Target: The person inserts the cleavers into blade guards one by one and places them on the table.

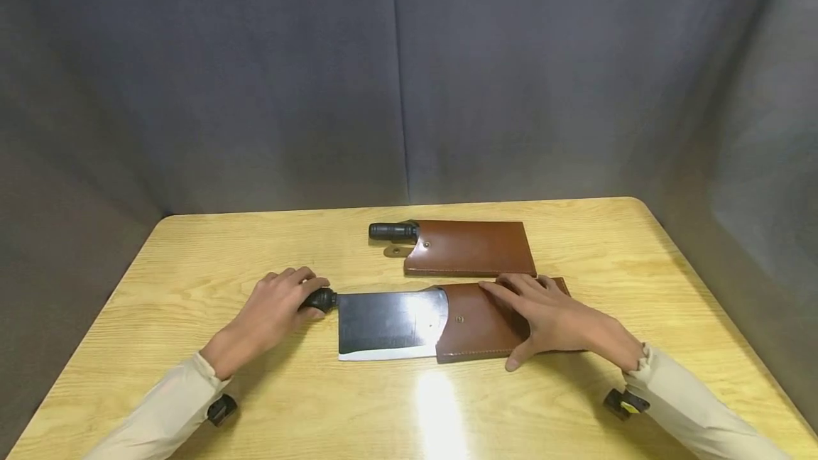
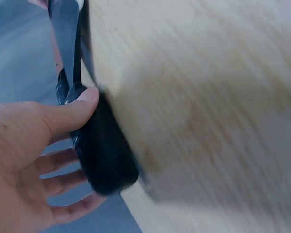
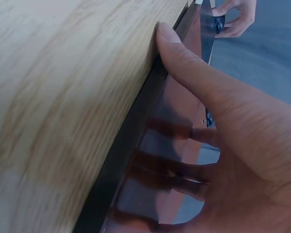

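Observation:
A cleaver [image 1: 386,323] with a broad blade and black handle lies flat, its front part inside the mouth of a brown leather sheath [image 1: 471,332]. My left hand [image 1: 271,307] grips the handle [image 2: 106,150], thumb on top and fingers around the far side. Spread across the sheath's width, my right hand [image 1: 552,316] holds it, with the thumb [image 3: 179,46] along the near edge and the fingers reaching over toward the far edge. The blade's tip end is hidden in the leather.
Behind lies a second brown sheath [image 1: 473,248] with a black handle [image 1: 391,231] sticking out to the left and a loose snap strap [image 1: 397,251]. Both stand on a pale wooden table [image 1: 211,261]. Grey curtains [image 1: 287,91] enclose the back and sides.

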Action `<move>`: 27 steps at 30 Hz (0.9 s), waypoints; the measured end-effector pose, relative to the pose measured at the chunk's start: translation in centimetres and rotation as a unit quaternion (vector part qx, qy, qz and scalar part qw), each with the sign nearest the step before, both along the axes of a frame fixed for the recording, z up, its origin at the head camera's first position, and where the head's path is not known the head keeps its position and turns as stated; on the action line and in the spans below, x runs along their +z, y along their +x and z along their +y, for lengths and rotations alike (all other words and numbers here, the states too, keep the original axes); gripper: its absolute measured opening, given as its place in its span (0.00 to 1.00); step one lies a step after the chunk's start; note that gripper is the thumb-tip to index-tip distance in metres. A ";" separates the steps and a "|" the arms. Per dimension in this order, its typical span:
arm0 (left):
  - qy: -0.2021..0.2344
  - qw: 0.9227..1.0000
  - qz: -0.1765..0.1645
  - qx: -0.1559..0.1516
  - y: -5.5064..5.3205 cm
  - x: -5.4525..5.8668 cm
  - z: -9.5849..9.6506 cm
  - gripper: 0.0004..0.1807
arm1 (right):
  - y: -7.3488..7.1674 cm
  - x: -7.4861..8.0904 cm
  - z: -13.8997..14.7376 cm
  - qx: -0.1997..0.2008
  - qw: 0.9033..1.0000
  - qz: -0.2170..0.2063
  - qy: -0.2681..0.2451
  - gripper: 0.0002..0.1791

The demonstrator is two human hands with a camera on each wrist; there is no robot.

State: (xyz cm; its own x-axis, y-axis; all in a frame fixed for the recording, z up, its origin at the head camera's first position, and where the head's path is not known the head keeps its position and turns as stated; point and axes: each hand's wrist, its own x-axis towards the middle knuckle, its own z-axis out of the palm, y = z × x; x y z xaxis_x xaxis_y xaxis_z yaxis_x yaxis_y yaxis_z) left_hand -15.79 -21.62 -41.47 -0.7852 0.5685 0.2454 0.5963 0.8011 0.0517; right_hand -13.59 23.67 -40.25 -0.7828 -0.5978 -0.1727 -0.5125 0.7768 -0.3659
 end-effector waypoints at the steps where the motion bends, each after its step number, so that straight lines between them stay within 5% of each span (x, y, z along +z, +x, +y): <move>1: -0.001 1.000 -0.004 0.002 0.1 0.1 -0.2 0.25 | 0.1 0.0 0.2 0.000 1.000 -0.002 -0.001 0.70; 8: 0.009 1.000 -0.018 -0.003 0.1 0.1 -0.7 0.24 | 0.2 0.0 0.6 0.000 1.000 0.014 0.002 0.69; 16: -0.010 0.999 0.030 -0.014 0.3 -0.7 -0.7 0.26 | 0.1 -0.4 0.5 -0.002 0.999 0.038 -0.007 0.65; 27: -0.001 0.998 0.053 -0.022 -0.2 -1.1 0.1 0.25 | -0.2 -1.3 -0.3 -0.005 0.998 0.057 -0.011 0.64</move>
